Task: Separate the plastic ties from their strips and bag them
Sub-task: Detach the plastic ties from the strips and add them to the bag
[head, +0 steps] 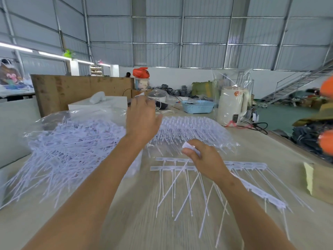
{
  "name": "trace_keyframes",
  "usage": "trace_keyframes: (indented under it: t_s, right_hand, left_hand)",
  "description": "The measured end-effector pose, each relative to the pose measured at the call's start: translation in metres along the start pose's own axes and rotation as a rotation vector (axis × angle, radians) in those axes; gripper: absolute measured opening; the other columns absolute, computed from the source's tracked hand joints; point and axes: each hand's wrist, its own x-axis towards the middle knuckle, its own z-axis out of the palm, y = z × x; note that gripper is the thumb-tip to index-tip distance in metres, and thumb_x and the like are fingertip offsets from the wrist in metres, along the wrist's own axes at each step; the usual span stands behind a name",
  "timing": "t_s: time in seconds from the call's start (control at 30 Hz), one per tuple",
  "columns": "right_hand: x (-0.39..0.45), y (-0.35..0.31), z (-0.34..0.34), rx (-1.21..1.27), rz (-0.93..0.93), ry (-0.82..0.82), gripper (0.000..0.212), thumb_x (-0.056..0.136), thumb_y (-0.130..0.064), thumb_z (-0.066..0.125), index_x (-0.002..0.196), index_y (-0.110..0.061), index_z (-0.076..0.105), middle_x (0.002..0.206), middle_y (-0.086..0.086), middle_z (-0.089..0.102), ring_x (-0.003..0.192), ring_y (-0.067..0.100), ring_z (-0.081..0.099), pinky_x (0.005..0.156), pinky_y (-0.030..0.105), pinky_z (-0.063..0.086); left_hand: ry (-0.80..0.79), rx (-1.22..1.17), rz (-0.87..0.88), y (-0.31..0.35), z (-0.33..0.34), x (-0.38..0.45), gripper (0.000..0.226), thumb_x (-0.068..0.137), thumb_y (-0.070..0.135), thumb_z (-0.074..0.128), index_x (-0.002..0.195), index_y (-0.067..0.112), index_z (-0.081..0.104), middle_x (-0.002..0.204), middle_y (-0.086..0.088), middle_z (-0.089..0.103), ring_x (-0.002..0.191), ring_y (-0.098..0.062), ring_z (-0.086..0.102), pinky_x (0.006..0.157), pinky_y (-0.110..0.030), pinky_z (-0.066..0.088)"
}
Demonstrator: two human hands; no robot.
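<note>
Plastic ties (pixel 72 147): thin, white, heaped loosely together.

No legible text, brand, number or sign is found in the head view. A small red mark is carried on the white kettle (pixel 229 105), but no characters can be made out on it. A dark tag at the kettle base is too blurred to be read. Markings on the far shelves (pixel 96 70) are too small to be resolved.
</note>
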Motion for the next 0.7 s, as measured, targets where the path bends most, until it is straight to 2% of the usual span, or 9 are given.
trace_keyframes:
  t_s: [0.03, 0.1, 0.2, 0.27, 0.37, 0.43, 0.5, 0.6, 0.7]
  right_hand:
    - [0.000, -0.001, 0.000, 0.029, 0.008, 0.019, 0.033, 0.090, -0.040, 0.055, 0.113, -0.016, 0.056, 0.095, 0.012, 0.067, 0.088, 0.029, 0.061, 0.074, 0.033, 0.046]
    - [0.000, -0.003, 0.001, 0.107, 0.001, 0.036, 0.036, 0.088, -0.034, 0.060, 0.115, -0.012, 0.050, 0.096, 0.009, 0.065, 0.089, 0.027, 0.061, 0.071, 0.031, 0.044]
    - [0.000, -0.001, 0.003, 0.225, 0.001, 0.036, 0.038, 0.086, -0.017, 0.064, 0.116, -0.012, 0.042, 0.093, -0.001, 0.060, 0.091, 0.021, 0.062, 0.071, 0.020, 0.045]
    - [0.000, 0.003, 0.004, 0.225, 0.016, 0.000, 0.051, 0.081, -0.015, 0.069, 0.121, -0.014, 0.038, 0.088, -0.004, 0.059, 0.085, 0.016, 0.060, 0.068, 0.014, 0.043]
    - [0.000, 0.007, 0.007, 0.248, 0.076, -0.046, 0.065, 0.074, -0.025, 0.076, 0.124, -0.017, 0.035, 0.096, -0.006, 0.059, 0.089, 0.014, 0.059, 0.076, 0.026, 0.046]
    - [0.001, 0.009, 0.011, 0.219, 0.080, 0.017, 0.060, 0.076, -0.027, 0.075, 0.123, -0.014, 0.039, 0.104, -0.003, 0.055, 0.095, 0.016, 0.055, 0.079, 0.028, 0.044]
    - [0.002, 0.012, 0.012, 0.083, 0.060, 0.086, 0.049, 0.080, -0.031, 0.071, 0.117, -0.009, 0.047, 0.107, 0.000, 0.048, 0.098, 0.016, 0.048, 0.082, 0.028, 0.040]
    - [0.002, 0.013, 0.009, 0.046, 0.124, 0.025, 0.017, 0.089, -0.032, 0.060, 0.092, -0.017, 0.054, 0.089, -0.002, 0.054, 0.083, 0.018, 0.054, 0.075, 0.034, 0.045]
    - [0.000, 0.011, 0.009, 0.138, 0.111, -0.058, 0.020, 0.093, -0.024, 0.055, 0.074, -0.023, 0.052, 0.066, -0.007, 0.056, 0.065, 0.016, 0.055, 0.069, 0.033, 0.045]
  left_hand:
    - [0.015, -0.255, 0.069, 0.016, 0.000, -0.007, 0.044, 0.090, 0.031, 0.060, 0.124, 0.005, 0.055, 0.122, -0.015, 0.053, 0.117, -0.028, 0.046, 0.095, -0.038, 0.038]
    - [-0.188, -0.574, 0.020, 0.046, 0.006, -0.026, 0.041, 0.088, 0.037, 0.062, 0.117, 0.008, 0.060, 0.111, -0.005, 0.060, 0.105, -0.018, 0.055, 0.088, -0.028, 0.044]
    - [-0.618, -0.896, -0.310, 0.062, 0.029, -0.047, 0.040, 0.089, 0.043, 0.060, 0.097, 0.005, 0.064, 0.093, -0.012, 0.068, 0.088, -0.022, 0.067, 0.083, -0.036, 0.055]
    - [-0.726, -1.204, -0.466, 0.058, 0.038, -0.056, 0.028, 0.092, 0.030, 0.060, 0.088, 0.002, 0.062, 0.084, -0.019, 0.067, 0.073, -0.023, 0.069, 0.074, -0.039, 0.060]
    - [-0.627, -1.233, -0.466, 0.048, 0.045, -0.060, 0.024, 0.095, 0.019, 0.057, 0.099, -0.003, 0.065, 0.085, -0.020, 0.067, 0.068, -0.022, 0.065, 0.070, -0.038, 0.057]
    - [-0.580, -1.278, -0.505, 0.047, 0.047, -0.061, 0.023, 0.096, 0.021, 0.055, 0.098, 0.001, 0.067, 0.078, -0.015, 0.068, 0.062, -0.021, 0.065, 0.068, -0.037, 0.058]
    - [-0.542, -1.247, -0.497, 0.049, 0.048, -0.060, 0.023, 0.097, 0.025, 0.052, 0.094, 0.008, 0.067, 0.068, -0.010, 0.064, 0.047, -0.012, 0.059, 0.051, -0.025, 0.055]
    - [-0.468, -1.217, -0.452, 0.049, 0.052, -0.060, 0.023, 0.098, 0.024, 0.051, 0.092, 0.009, 0.068, 0.062, -0.004, 0.054, 0.042, -0.009, 0.044, 0.044, -0.019, 0.036]
    - [-0.435, -1.205, -0.421, 0.049, 0.053, -0.061, 0.022, 0.097, 0.023, 0.053, 0.080, 0.013, 0.064, 0.056, 0.000, 0.047, 0.039, -0.005, 0.038, 0.042, -0.016, 0.032]
